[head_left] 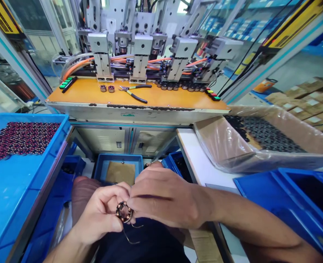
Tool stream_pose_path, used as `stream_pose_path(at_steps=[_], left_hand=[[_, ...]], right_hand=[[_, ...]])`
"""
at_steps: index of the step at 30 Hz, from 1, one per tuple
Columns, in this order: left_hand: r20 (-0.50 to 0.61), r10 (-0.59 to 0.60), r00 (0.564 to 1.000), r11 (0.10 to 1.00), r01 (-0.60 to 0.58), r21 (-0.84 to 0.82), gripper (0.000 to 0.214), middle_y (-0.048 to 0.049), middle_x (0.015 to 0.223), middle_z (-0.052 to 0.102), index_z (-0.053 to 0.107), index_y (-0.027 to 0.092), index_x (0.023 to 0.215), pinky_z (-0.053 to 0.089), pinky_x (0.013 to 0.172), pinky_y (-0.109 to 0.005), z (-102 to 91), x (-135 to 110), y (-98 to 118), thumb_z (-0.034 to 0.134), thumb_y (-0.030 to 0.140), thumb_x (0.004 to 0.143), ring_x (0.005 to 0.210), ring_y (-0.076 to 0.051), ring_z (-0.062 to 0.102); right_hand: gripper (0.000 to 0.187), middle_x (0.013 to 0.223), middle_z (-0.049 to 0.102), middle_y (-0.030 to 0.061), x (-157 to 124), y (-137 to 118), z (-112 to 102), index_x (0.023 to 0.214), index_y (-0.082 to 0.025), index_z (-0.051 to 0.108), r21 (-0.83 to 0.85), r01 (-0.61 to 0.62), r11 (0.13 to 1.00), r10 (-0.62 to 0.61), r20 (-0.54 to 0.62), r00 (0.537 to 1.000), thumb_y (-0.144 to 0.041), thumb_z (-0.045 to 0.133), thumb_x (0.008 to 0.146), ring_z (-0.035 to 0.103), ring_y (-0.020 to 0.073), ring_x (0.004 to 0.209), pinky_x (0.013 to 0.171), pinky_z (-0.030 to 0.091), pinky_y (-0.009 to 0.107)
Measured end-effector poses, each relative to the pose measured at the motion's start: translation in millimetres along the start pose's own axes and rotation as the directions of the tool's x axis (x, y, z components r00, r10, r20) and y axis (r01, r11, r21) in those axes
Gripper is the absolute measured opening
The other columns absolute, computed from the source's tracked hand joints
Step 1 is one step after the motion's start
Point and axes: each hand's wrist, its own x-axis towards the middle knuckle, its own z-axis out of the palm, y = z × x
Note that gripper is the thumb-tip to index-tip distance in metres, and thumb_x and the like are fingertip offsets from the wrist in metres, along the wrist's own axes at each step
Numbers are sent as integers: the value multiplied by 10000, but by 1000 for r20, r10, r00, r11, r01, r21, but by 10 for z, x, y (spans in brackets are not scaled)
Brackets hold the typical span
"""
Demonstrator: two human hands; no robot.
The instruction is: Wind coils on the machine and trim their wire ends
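Landmark: orange table. One wound ring was held in front of the table and below its level. It was pinched between the thumb and bent fingers of the left hand. The right hand was placed against the ring's right side with its fingers curled; whether anything was gripped by them could not be told, the tips being partly hidden.

Progress, as judged: partway through this piece. Copper windings were already seated in the ring; the wire ends were left hanging loose, so were taken as not yet dealt with.

Counts: ring in hand, 1; wire ends seen, 2; small rings set on the table's left part, 2; pliers, 1, laid open mid-table; metal columns along its back, 4. Dark round pieces were lined up on its right part, too crowded for a sure count. Left of the table, 1 blue tray was partly filled with rings, uncounted; right of it, 1 plastic-lined box was noted, dark parts inside likewise uncounted.
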Motion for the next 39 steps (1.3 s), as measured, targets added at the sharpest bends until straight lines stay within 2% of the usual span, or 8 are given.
stream_pose_path(at_steps=[6,11,18,21,24,29,34,39], left_hand=[[-6,4,1000,999,-4,35,338,-8,949,568,736,200,960,472,653,-201,-23,-3,0,873,305,669,724,-93,595],[-22,36,999,994,-33,105,338,-15,977,570,746,226,987,476,675,-213,-60,3,12,863,280,675,748,-100,588],[-120,260,958,909,-200,367,431,-39,1102,620,759,295,1059,512,773,-220,5,46,66,854,141,668,898,-141,632],[-161,205,965,892,-116,437,497,-24,947,672,723,265,1126,512,735,-200,-10,15,98,878,212,656,806,-127,630],[-161,110,981,865,-15,501,194,2,718,655,738,205,967,481,609,-166,-6,-51,109,785,239,782,638,-90,592],[-288,259,922,869,-93,485,244,-12,822,721,728,269,1065,558,641,-207,44,-99,52,724,177,839,675,-124,691],[-76,362,929,858,-300,417,295,-71,1270,648,746,267,1052,587,847,-300,-36,-72,10,760,133,790,877,-161,724],[-20,357,934,932,-355,71,208,-24,1075,730,720,251,898,477,1043,-415,-69,-58,-34,837,293,732,1196,-258,631]], right_hand=[[104,792,706,96,-28,27,76,871,-81,672,37,13,999,-11,-53,999,-138,602,923,610,170,741,662,533,305],[116,767,714,81,-50,-17,160,874,-94,668,91,-110,990,123,-154,980,-158,599,942,630,147,698,629,513,280],[114,763,672,52,-141,-167,379,881,-146,611,126,-349,929,371,-310,875,-151,538,968,634,115,693,639,516,226],[108,776,667,54,-168,-180,420,897,-151,597,66,-336,939,338,-336,879,-143,517,968,641,122,709,644,518,235],[97,765,664,50,-170,-175,423,893,-149,597,39,-333,942,327,-327,887,-148,529,962,634,124,695,639,511,244],[66,755,650,37,-178,-199,482,883,-154,605,-2,-413,911,380,-386,841,-113,569,921,609,126,687,653,492,256],[75,781,643,31,-189,-233,530,895,-166,609,40,-512,858,481,-410,774,-99,579,909,602,121,704,656,473,253],[99,757,625,24,-178,-267,480,891,-181,589,110,-427,897,437,-362,823,-107,533,925,595,125,679,626,485,257]])
